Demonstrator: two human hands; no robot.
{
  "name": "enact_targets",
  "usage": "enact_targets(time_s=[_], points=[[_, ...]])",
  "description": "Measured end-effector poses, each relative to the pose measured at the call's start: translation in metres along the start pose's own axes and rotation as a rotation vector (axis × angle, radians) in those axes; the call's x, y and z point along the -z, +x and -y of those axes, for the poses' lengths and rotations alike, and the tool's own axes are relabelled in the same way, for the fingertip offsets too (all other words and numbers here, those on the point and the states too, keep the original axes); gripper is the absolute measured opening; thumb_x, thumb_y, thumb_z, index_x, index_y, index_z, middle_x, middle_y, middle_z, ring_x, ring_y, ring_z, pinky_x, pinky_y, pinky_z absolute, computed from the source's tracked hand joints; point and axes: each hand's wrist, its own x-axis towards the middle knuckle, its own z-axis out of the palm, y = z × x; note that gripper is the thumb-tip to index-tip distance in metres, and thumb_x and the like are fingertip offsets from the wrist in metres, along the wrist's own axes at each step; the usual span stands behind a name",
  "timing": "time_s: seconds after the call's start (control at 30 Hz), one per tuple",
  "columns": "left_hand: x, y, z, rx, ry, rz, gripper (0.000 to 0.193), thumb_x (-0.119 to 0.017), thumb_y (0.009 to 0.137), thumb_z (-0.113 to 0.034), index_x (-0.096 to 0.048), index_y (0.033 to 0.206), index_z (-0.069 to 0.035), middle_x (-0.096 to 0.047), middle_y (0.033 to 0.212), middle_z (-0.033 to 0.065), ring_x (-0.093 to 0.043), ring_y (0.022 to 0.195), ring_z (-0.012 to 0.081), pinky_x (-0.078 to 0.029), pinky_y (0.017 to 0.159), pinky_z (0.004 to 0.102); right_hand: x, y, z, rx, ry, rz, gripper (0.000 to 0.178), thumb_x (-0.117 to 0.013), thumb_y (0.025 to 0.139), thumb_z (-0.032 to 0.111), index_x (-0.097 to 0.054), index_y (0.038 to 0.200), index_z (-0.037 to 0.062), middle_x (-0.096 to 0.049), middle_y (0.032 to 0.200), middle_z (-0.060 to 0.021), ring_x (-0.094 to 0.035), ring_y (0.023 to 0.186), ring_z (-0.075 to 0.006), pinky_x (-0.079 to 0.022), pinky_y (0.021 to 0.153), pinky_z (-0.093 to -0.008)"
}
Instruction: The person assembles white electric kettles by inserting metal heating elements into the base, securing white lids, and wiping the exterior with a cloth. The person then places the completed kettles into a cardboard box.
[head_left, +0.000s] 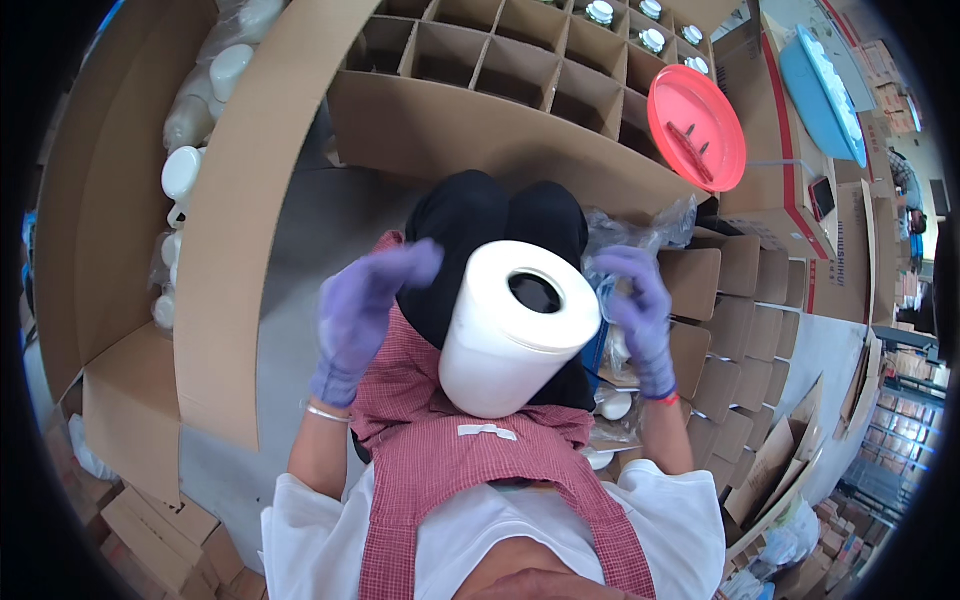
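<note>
A white cylindrical container (500, 365) rests on my lap, tilted a little. Its rounded lid has a large round hole, dark inside. To its left, my left hand (370, 305) in a purple glove is raised, slightly blurred, its fingers stretched out with nothing seen in them. On the other side, my right hand (640, 315), also gloved in purple, hovers close to the container's rim. Its fingers are bent and apart, and I see no firm hold on anything. Neither palm presses on the container.
Ahead stands a divided carton (480, 120) with white-capped jars in its far cells. A red plate (698, 125) sits on its right corner, holding small tools. At left, a tall open carton (235, 230) borders wrapped white containers (182, 172). Cardboard dividers (735, 340) and a blue basin (815, 95) are at right.
</note>
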Motion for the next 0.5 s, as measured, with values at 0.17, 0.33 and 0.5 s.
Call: enact_targets(time_s=[0.17, 0.33, 0.5], points=[[0.017, -0.016, -0.008, 0.165, -0.017, -0.047, 0.050, -0.052, 0.097, -0.020, -0.050, 0.139, 0.007, -0.058, 0.136, 0.0173, -0.053, 0.128, 0.0263, -0.035, 0.113, 0.0344, 0.011, -0.001, 0.000, -0.117, -0.208, 0.051, 0.044, -0.073, 0.078, 0.016, -0.067, 0.120, 0.0042, -0.061, 0.124, -0.0152, -0.056, 0.121, -0.0306, -0.039, 0.109, -0.0413], [-0.013, 0.026, -0.023, 0.048, 0.566, 0.321, 0.087, -0.082, 0.069, -0.018, -0.045, 0.146, 0.000, -0.042, 0.151, 0.0192, -0.040, 0.141, 0.0327, -0.032, 0.116, 0.0440, -0.026, 0.003, 0.032, 0.079, -0.002, 0.186, 0.053, -0.069, 0.081, 0.011, -0.057, 0.132, 0.0007, -0.058, 0.129, -0.0163, -0.057, 0.117, -0.0281, -0.043, 0.103, -0.0374], [-0.050, 0.076, -0.029, 0.259, 0.307, 0.144, 0.055, -0.065, 0.091, -0.019, -0.051, 0.138, 0.004, -0.056, 0.138, 0.0158, -0.058, 0.123, 0.0263, -0.043, 0.106, 0.0338, -0.041, 0.063, 0.058, 0.267, 0.069, -0.081, 0.071, -0.072, 0.077, 0.012, -0.045, 0.141, -0.0018, -0.044, 0.143, -0.0213, -0.051, 0.126, -0.0339, -0.042, 0.105, -0.0413]])
